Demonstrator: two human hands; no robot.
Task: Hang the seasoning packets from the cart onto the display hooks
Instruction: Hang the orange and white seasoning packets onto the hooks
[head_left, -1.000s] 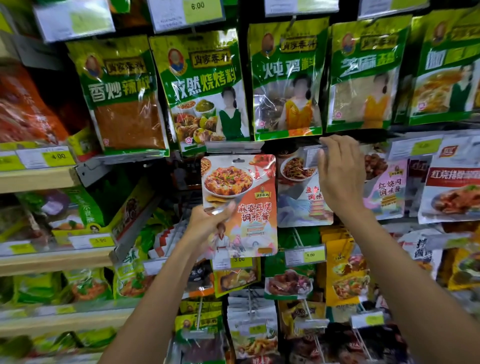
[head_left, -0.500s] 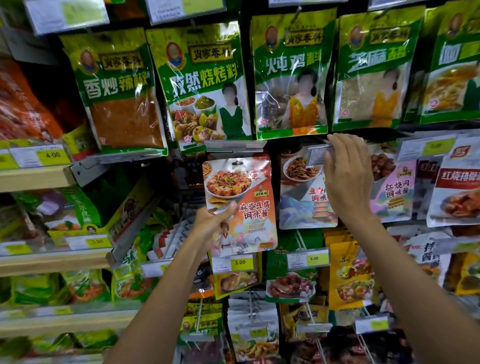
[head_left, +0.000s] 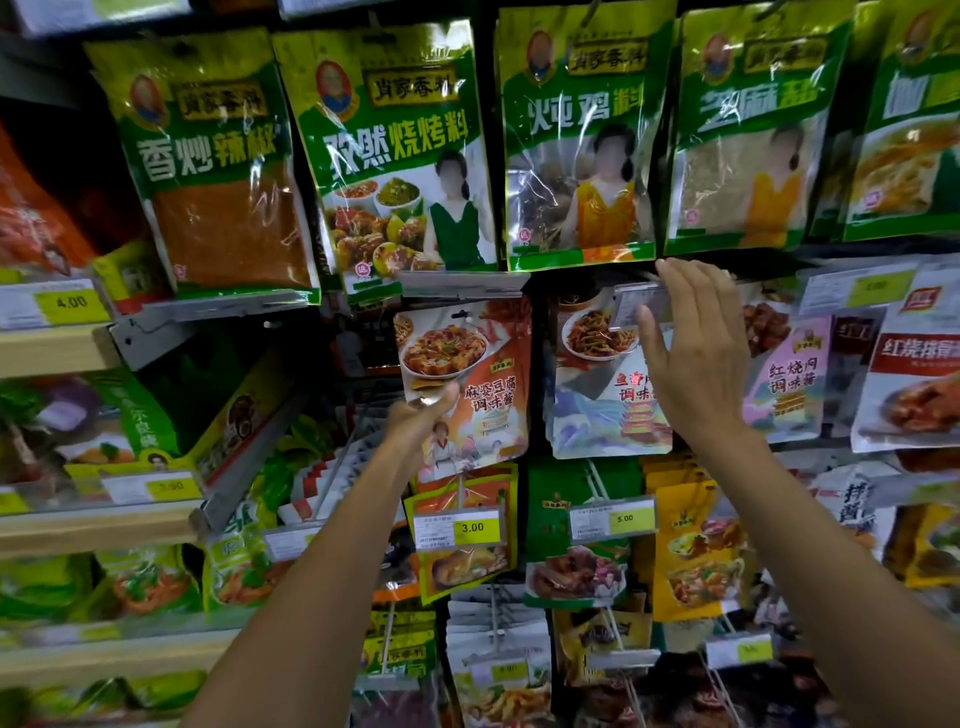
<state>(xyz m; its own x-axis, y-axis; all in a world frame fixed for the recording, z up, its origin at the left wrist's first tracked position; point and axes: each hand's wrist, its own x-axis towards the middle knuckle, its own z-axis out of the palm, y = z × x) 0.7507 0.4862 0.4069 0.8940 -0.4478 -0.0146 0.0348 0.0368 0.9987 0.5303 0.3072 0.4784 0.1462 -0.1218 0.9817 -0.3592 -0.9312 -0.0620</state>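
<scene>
My left hand (head_left: 422, 415) pinches the left edge of an orange mapo-tofu sauce packet (head_left: 478, 384), held upright just below a clear price-tag holder (head_left: 462, 283) at a hook's tip. My right hand (head_left: 693, 353) is raised to the right, thumb and fingers around the clear price-tag flap (head_left: 641, 304) of the neighbouring hook. Behind that hand hangs a blue-and-white sauce packet (head_left: 597, 405). The hook under the orange packet's hole is hidden.
Large green seasoning bags (head_left: 395, 156) hang in the row above. More packets and yellow price tags (head_left: 470, 527) fill the rows below. Wooden shelves (head_left: 57, 345) with bagged goods stand to the left. A pink packet (head_left: 789, 374) and red-white packets hang to the right.
The view has shifted slightly; both hands stay at the same hooks. The orange packet sits a little higher against its tag holder, and my right hand keeps hold of the tag flap.
</scene>
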